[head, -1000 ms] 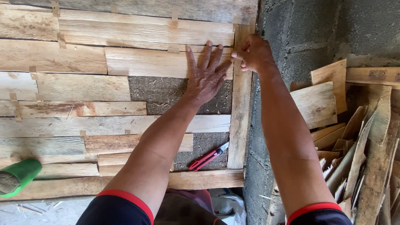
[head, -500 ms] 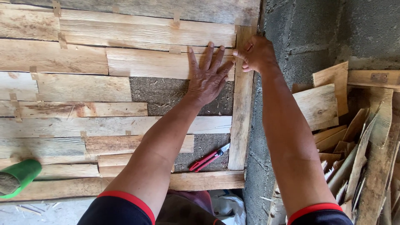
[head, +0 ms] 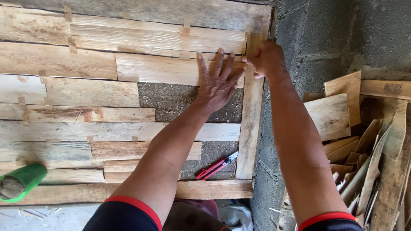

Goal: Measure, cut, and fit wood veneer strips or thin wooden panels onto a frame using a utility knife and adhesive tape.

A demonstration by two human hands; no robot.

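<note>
The left hand (head: 218, 83) is laid flat, fingers spread apart, on the right end of a short wooden slat (head: 171, 70); nothing is clasped in it, the palm merely pressing on the wood and overlapping the bare rough patch (head: 171, 100) below. The right hand (head: 267, 60) is curled, its fingertips drawn together at the inner edge of the vertical frame strip (head: 250, 124), just beside the left hand's fingertips. Whether anything is pinched between those fingertips cannot be told.

The slat lies in the upper right part of a wooden panel (head: 85, 85) made up of horizontal boards of uneven length, its right end close against the vertical strip. A second uncovered patch is seen lower down, and on it a red-handled utility knife (head: 216, 167) is lying, blade end near the strip, well apart from both hands. A bottom frame board (head: 214, 189) closes the panel below.

A grey block wall (head: 325, 38) is noted to the right of the panel, with a heap of wood offcuts (head: 364, 145) against it. A green tube (head: 21, 183) rests at the lower left edge.
</note>
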